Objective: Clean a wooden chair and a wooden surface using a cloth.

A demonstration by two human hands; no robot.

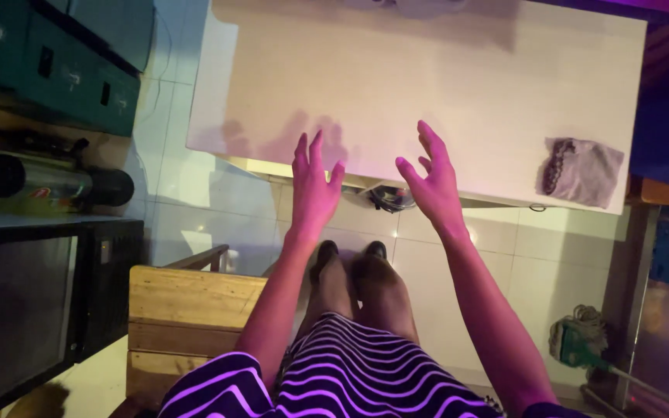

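Observation:
I look down from above at a pale rectangular table (427, 70) and my own legs in a striped skirt. My left hand (313, 190) is raised in front of the table's near edge, fingers spread, holding nothing. My right hand (433, 184) is held up beside it, fingers apart and slightly curled, also holding nothing. Both hands hover in the air and touch nothing. A crumpled grey cloth (582, 170) lies at the table's right near corner, well away from my right hand. A dark tangle of cable (389, 199) hangs under the table edge between my hands.
A wooden crate (187, 325) stands at my lower left. A dark cabinet (32, 302) and a metal cylinder (40, 182) sit on the left, with green boxes (63, 70) above. A green-headed broom or mop (582, 344) lies on the tiled floor at lower right.

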